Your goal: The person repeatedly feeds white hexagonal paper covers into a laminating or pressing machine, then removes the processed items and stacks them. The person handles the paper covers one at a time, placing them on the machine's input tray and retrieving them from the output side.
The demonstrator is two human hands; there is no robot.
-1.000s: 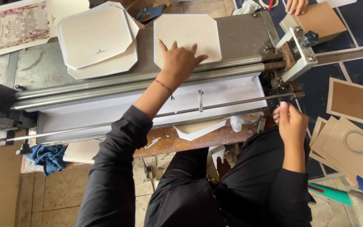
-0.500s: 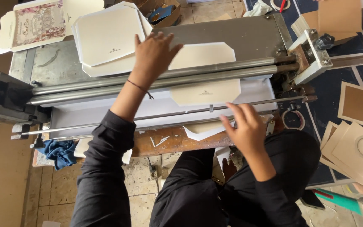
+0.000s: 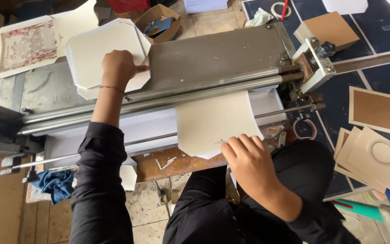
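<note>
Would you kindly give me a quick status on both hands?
Left hand on white card stack. Right hand grips cream sheet emerging under rollers. Nothing blocking.

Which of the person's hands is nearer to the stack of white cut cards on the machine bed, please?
Left. The left hand rests on the stack of white cards; the right hand is well away, on the cream sheet below the rollers.

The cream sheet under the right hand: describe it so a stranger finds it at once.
Start at the long metal roller machine. One cream sheet hangs out below its twin rollers, its near edge under the right hand. Unlike the stack under the left hand, it lies single.
</note>
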